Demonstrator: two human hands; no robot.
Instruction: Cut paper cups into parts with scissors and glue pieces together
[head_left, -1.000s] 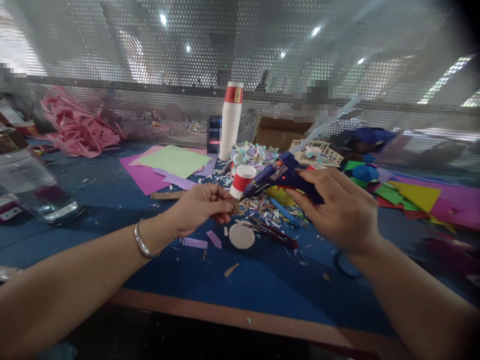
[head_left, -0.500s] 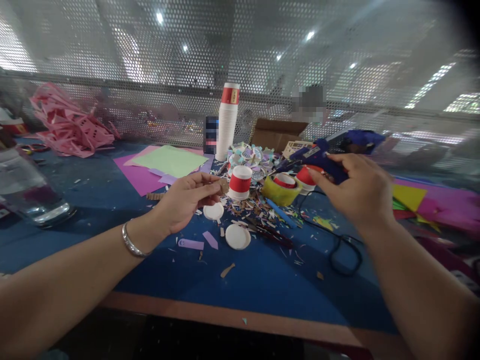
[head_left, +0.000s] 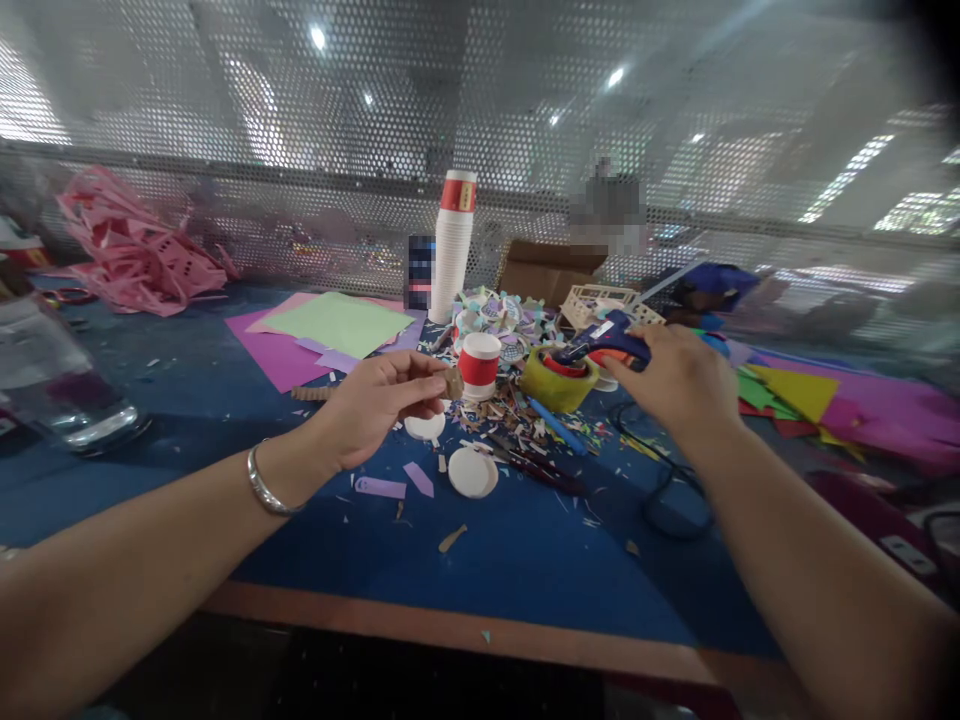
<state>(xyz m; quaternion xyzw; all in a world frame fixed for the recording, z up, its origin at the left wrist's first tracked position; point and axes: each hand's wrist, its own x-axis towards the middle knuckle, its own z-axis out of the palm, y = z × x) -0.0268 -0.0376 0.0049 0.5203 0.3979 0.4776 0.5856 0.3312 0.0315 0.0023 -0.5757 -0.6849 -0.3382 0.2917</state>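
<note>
— Perforated metal screening runs along the far edge of my blue surface (head_left: 525, 560); what sits against it?

— I see a tall stack of paper cups (head_left: 453, 247) upright near the middle of that far edge, a brown cardboard box (head_left: 551, 270) just beside it, and a heap of pink paper offcuts (head_left: 139, 245) toward the far left corner. Purple and green paper sheets (head_left: 330, 325) lie flat between the heap and the cups.

— And my hands?

— My left hand (head_left: 375, 405) is raised over the middle of the surface, its fingers (head_left: 420, 388) pinched together on a small brown cardboard piece (head_left: 452, 382). A silver bracelet (head_left: 264, 482) circles that wrist. My right hand (head_left: 675, 380) is further toward the far right, fingers wrapped around the handle of a blue glue gun (head_left: 600, 340); the nozzle rests over a yellowish roll of tape (head_left: 556, 380).

— What lies under the cardboard piece?

— A short red-and-white paper cup (head_left: 478, 365) stands just beside it, two white round discs (head_left: 472, 472) lie below on the surface among paper scraps, and a black cord (head_left: 667, 500) loops near my right forearm. A clear plastic bottle (head_left: 52, 375) lies at the left edge.
</note>
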